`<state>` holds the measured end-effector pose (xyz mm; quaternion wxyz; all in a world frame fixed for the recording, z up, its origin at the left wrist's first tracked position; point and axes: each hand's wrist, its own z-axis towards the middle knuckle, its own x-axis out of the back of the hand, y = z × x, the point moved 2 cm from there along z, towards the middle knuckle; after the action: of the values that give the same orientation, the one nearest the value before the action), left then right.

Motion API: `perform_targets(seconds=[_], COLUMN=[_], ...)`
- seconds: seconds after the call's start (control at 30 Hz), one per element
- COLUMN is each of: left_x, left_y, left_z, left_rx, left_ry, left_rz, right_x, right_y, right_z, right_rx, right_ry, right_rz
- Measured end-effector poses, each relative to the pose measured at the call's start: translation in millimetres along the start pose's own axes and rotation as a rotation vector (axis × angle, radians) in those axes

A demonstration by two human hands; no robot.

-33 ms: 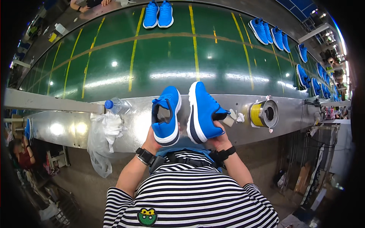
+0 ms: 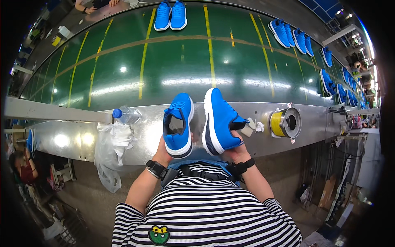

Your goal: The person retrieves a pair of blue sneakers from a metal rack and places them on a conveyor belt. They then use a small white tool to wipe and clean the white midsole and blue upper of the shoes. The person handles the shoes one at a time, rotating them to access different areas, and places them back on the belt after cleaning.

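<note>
Two blue sneakers with white soles are held up over the metal ledge, toes pointing away from me. My left hand [image 2: 161,151] is closed around the heel end of the left sneaker [image 2: 177,141], whose opening faces up and shows a grey lining. The right sneaker [image 2: 222,122] rests in my right hand [image 2: 238,150], closed at its heel. It is rolled on its side, so its white sole edge and dark heel patch face left. The two shoes are apart. Some of my fingers are hidden under them.
Beyond the metal ledge [image 2: 156,114] runs a green conveyor belt [image 2: 177,61] with yellow lines. A pair of blue sneakers [image 2: 170,16] stands far across; several more are at right. A yellow-labelled can [image 2: 277,123], crumpled white tissue [image 2: 121,138] and a blue-capped bottle [image 2: 128,115] lie near.
The left sneaker has turned slightly and shifted a little to the left in my left hand. The right sneaker and my right hand stay as they were.
</note>
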<state>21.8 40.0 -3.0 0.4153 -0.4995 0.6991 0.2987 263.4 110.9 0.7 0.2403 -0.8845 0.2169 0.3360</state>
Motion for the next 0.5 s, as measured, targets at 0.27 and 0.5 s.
perform_targets(seconds=[0.27, 0.5], left_x=[97, -129], left_y=[50, 11], left_z=[-21, -25], left_rx=[-0.192, -0.756], left_ry=[0.623, -0.072], left_rz=[0.783, 2.063], right_x=[-9, 17], right_y=[-12, -64], right_z=[-3, -25], right_rx=[-0.041, -0.235], right_ry=[-0.071, -0.115], right_rz=[0.068, -0.541])
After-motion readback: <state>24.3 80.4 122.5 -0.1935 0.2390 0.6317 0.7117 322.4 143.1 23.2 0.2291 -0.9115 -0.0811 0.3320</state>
